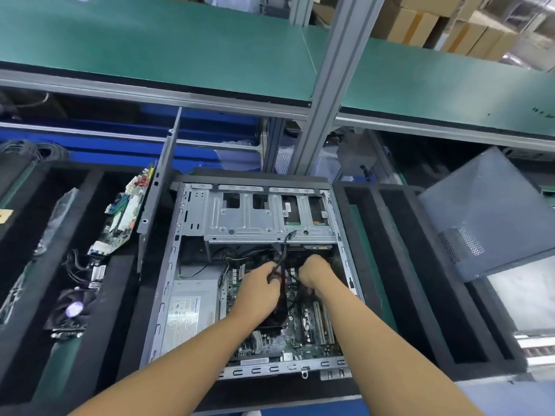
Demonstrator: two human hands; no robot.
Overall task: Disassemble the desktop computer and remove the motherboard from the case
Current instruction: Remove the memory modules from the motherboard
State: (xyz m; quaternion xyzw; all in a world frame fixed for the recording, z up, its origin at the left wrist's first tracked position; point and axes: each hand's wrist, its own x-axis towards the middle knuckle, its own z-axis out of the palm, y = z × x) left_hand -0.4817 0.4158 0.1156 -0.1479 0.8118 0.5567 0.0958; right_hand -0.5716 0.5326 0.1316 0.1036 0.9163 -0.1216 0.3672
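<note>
Both hands inside the open case (pixel 167 283) at mid-bench.
The motherboard (pixel 303 340) sits in the case's near right part, with the power supply (pixel 192 310) to its left. The left hand (pixel 261 291) grips a black cable bundle (pixel 281 262). The right hand (pixel 315 273) is curled over the board; what it grips cannot be told.

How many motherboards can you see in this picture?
2. One motherboard sits inside the open case; a second board lies on the black foam left of the case. More may be hidden.
</note>
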